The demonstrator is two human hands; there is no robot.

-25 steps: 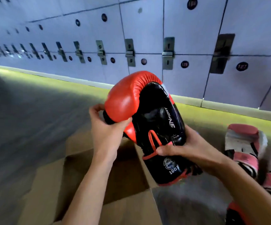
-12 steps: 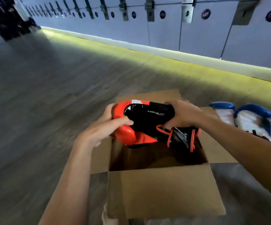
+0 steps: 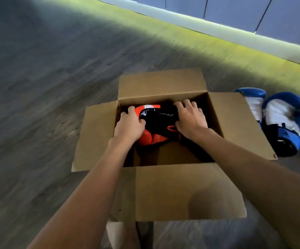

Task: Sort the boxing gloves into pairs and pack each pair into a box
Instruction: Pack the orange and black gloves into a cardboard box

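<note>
A red and black boxing glove (image 3: 156,121) lies on its side inside an open cardboard box (image 3: 172,191) on the floor. My left hand (image 3: 129,124) grips its padded red end, thumb and fingers curled round it. My right hand (image 3: 190,117) grips the cuff end, fingers curled over the far side. Both hands reach down into the box. A pair of blue and white boxing gloves (image 3: 278,119) lies on the floor just right of the box's right flap.
All four box flaps are folded outward. Grey wood-look floor surrounds the box. A yellow-lit strip and the base of a locker wall (image 3: 253,13) run along the top right.
I have lowered the red and black glove from above the box down into it, both hands still on it. The camera has tilted down, so the lockers have mostly left view.
</note>
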